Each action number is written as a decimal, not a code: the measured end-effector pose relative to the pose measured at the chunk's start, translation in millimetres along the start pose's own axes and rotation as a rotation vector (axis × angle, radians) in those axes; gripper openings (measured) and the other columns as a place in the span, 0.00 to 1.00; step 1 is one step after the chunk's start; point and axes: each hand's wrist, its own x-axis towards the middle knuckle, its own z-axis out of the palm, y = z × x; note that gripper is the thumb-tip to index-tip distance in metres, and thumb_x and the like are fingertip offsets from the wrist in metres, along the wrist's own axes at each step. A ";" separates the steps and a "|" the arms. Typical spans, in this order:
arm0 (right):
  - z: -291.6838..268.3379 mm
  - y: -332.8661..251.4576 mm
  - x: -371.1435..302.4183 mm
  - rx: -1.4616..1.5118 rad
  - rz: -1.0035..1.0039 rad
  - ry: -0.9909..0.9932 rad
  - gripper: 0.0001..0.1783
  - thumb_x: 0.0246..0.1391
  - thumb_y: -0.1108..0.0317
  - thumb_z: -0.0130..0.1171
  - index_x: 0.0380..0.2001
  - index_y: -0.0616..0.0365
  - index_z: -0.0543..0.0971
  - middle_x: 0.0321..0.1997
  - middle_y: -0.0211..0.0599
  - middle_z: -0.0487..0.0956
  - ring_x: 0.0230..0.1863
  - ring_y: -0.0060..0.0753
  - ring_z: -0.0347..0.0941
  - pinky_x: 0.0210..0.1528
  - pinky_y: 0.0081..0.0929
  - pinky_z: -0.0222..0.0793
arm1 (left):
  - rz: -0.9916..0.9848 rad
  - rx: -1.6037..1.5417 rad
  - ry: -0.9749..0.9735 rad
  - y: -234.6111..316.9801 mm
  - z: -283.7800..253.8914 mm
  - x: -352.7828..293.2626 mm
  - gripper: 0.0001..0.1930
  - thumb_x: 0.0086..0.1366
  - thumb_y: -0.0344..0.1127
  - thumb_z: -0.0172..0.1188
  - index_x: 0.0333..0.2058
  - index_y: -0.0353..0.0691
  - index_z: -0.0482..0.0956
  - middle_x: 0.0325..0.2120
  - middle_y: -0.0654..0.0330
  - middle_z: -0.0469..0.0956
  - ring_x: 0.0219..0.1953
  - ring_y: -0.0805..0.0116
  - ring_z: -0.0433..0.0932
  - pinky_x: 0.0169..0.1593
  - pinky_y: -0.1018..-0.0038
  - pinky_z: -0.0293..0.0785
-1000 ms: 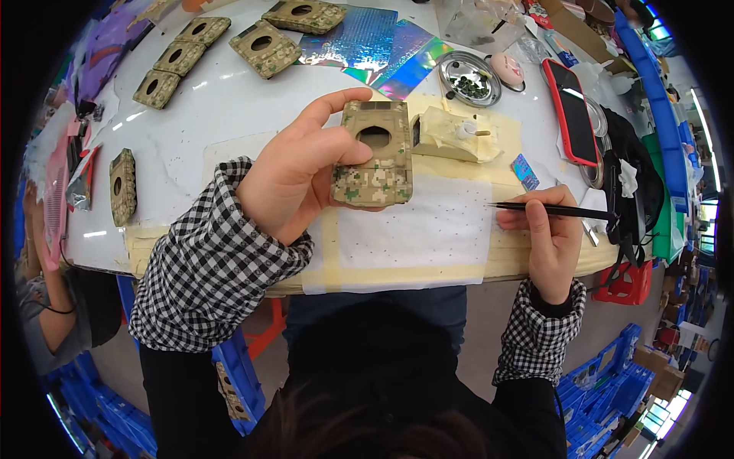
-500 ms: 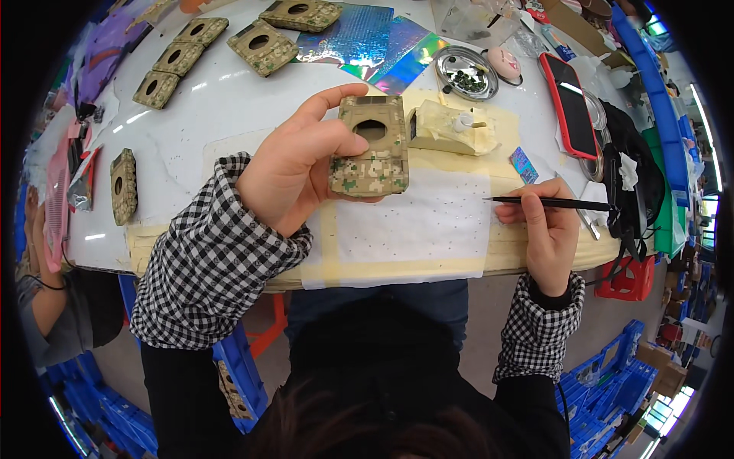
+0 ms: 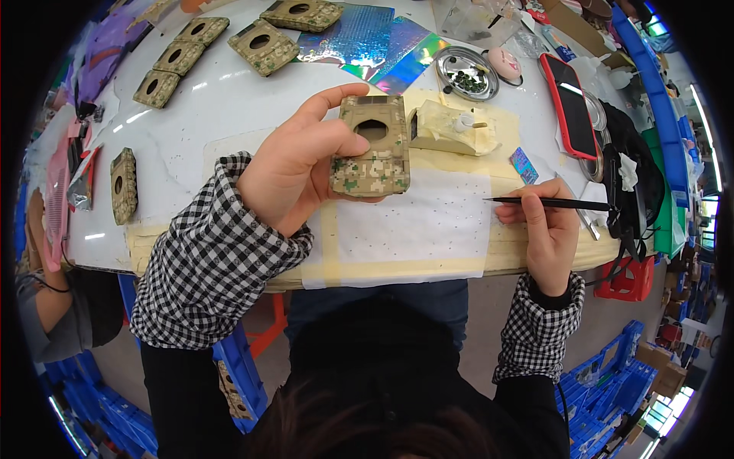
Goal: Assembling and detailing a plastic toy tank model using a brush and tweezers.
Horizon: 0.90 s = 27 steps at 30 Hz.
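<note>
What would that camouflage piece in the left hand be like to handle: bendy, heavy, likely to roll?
The camouflage piece is probably stiff, since its edges look straight in the left hand. It seems fairly light, as that one hand holds it. Pushed, it would likely slide rather than roll, given its flat, boxy shape.

The person's left forearm (image 3: 210, 268) slants up and rightward to a left hand (image 3: 287, 172) set in a grip, its index finger (image 3: 336, 98) arched and its thumb (image 3: 332, 140) extended, while the right forearm (image 3: 539, 329) rises nearly upright, well apart, to a right hand (image 3: 549, 237) pinching with bent fingers and raised thumb.
</note>
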 end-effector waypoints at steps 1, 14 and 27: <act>-0.1 0.0 -0.1 -0.001 -0.001 0.001 0.07 0.61 0.70 0.49 0.33 0.65 0.69 0.32 0.39 0.77 0.31 0.24 0.77 0.36 0.18 0.73 | 0.000 0.001 0.002 0.1 0.2 0.0 0.33 0.58 0.32 0.47 0.62 0.40 0.48 0.51 0.45 0.68 0.45 0.54 0.77 0.37 0.72 0.78; 0.2 -0.8 -0.2 -0.010 0.007 0.007 0.08 0.61 0.70 0.49 0.34 0.65 0.68 0.31 0.39 0.76 0.32 0.25 0.77 0.36 0.18 0.73 | 0.008 0.002 -0.004 0.1 0.6 0.0 0.32 0.58 0.32 0.47 0.62 0.40 0.48 0.52 0.45 0.67 0.46 0.54 0.77 0.37 0.72 0.79; 0.3 -1.2 0.2 -0.026 0.000 0.008 0.08 0.61 0.70 0.49 0.33 0.65 0.69 0.30 0.38 0.77 0.31 0.24 0.77 0.36 0.17 0.73 | 0.004 0.014 0.009 1.5 2.3 -1.0 0.32 0.58 0.31 0.46 0.62 0.40 0.49 0.52 0.45 0.67 0.46 0.53 0.77 0.38 0.71 0.78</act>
